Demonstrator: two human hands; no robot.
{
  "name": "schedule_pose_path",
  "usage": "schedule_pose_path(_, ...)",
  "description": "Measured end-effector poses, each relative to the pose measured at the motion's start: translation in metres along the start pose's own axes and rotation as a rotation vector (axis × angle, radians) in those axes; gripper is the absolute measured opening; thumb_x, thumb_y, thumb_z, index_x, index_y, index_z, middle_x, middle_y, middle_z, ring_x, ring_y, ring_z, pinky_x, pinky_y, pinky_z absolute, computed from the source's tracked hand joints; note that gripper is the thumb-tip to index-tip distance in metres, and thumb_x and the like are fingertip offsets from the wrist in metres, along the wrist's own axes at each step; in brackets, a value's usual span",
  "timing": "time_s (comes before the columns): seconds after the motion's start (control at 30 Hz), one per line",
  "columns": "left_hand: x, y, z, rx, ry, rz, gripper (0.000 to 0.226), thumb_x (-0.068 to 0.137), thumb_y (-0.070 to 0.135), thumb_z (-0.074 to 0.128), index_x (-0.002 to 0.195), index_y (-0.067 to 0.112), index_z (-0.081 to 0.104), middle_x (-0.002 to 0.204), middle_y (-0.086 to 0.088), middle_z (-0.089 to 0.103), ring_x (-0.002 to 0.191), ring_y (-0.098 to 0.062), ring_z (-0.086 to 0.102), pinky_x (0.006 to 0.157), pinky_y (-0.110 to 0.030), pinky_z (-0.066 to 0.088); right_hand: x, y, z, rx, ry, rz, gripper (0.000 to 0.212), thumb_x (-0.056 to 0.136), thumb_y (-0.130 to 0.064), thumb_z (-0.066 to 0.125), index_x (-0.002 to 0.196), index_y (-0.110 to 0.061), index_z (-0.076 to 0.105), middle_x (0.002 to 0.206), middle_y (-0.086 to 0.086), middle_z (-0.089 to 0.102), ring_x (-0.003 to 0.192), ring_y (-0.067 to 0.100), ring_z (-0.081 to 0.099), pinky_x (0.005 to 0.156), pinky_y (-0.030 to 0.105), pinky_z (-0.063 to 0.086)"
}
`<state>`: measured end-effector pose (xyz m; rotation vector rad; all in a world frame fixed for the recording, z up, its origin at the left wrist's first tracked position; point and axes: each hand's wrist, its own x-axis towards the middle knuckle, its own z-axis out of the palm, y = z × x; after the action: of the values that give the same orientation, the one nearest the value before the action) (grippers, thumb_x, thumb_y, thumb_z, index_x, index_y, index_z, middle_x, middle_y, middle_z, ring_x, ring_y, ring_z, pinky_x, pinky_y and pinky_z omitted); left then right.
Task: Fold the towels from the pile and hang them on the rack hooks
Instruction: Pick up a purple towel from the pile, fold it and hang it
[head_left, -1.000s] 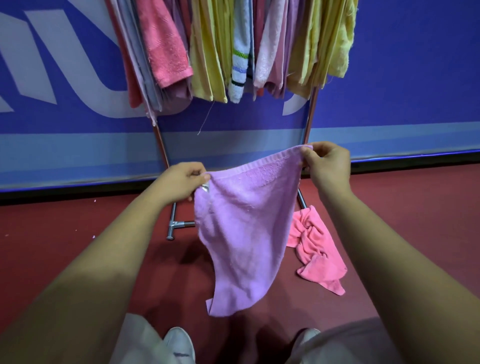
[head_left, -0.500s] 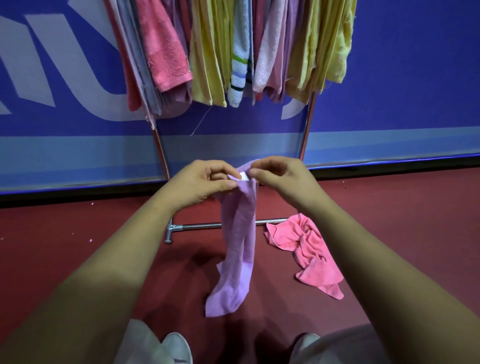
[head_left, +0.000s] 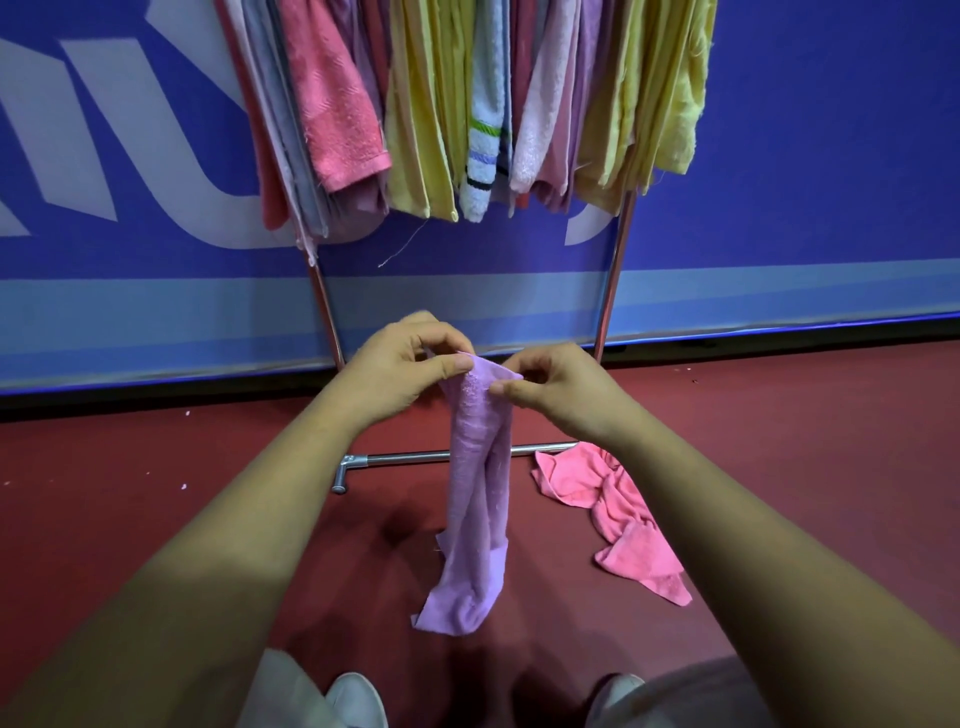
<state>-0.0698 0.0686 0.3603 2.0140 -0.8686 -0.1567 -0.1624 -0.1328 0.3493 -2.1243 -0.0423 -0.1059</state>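
Fingers (head_left: 453, 365) of my left hand (head_left: 400, 376) and right hand (head_left: 563, 389) pinch the folded lilac terry towel (head_left: 475, 467). Next, I judge: up onto the steel rack (head_left: 613, 291).

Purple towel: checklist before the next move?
1. Left hand pinches the top edge of the purple towel: ok.
2. Right hand pinches the same edge: ok.
3. Towel folded into a narrow hanging strip: ok.
4. Lower corners aligned: cannot tell.
5. Free hook on the rack: cannot tell, hooks are out of frame.
6. Pile finished: not ok, a pink towel lies on the floor by the rack's base.
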Motion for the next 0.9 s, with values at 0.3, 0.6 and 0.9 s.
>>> schedule_pose_path(0.3, -0.003, -0.019, -0.001, 0.510, -0.218, 0.003, 0.043, 0.069, 0.067, 0.065, 0.062, 0.025, 0.064, 0.129, 0.015, 0.046, 0.124, -0.009, 0.035, 0.108, -0.036, 0.030, 0.004, -0.006, -0.005, 0.249, 0.229, -0.018, 0.017, 0.091, -0.007, 0.069, 0.077, -0.015, 0.072, 0.072, -0.006, 0.070, 0.068, 0.004, 0.061, 0.071, 0.021, 0.049)
schedule_pose_path(0.6, -0.019, -0.018, -0.015, 0.340, -0.140, -0.097, 0.044, 0.077, 0.051, 0.071, 0.071, 0.009, 0.059, 0.076, -0.008, 0.060, 0.069, -0.015, 0.052, 0.076, -0.044, 0.049, -0.006, 0.005, -0.029, 0.333, 0.403, 0.111, 0.017, 0.087, -0.007, 0.072, 0.072, -0.008, 0.064, 0.068, 0.007, 0.061, 0.065, 0.012, 0.051, 0.061, 0.027, 0.041)
schedule_pose_path(0.9, -0.005, 0.059, -0.057, 0.097, 0.322, -0.149, 0.022, 0.085, 0.028, 0.075, 0.077, 0.009, 0.069, 0.061, -0.008, 0.057, 0.061, -0.011, 0.044, 0.061, -0.028, 0.035, -0.009, -0.073, -0.071, 0.325, 0.443, 0.047, 0.022, 0.084, -0.012, 0.078, 0.070, -0.013, 0.062, 0.072, 0.011, 0.058, 0.071, 0.018, 0.050, 0.068, 0.033, 0.039)
